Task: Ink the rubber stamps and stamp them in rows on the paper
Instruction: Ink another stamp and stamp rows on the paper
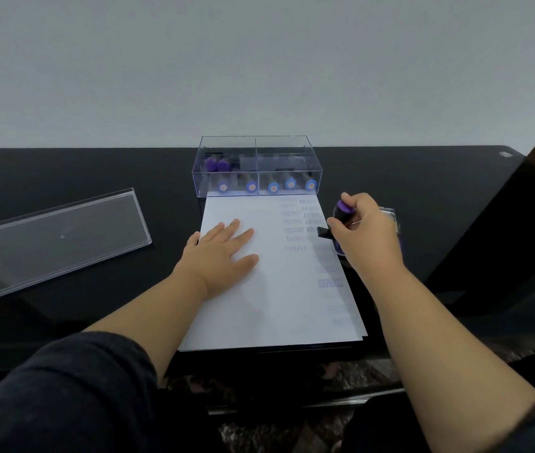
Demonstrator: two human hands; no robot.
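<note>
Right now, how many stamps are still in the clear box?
7 visible: two purple-handled stamps in the back left compartment, and five blue-capped ones along the front wall. Reflections may hide more.

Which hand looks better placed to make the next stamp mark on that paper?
The right hand. It already grips a purple-topped stamp at the paper's right edge, beside the printed rows. The left hand lies flat, holding the sheet down.

Black desk [80, 171]: clear lid [54, 238] at left, clear stamp box [256, 166] at back, paper [279, 289] just before it.
</note>
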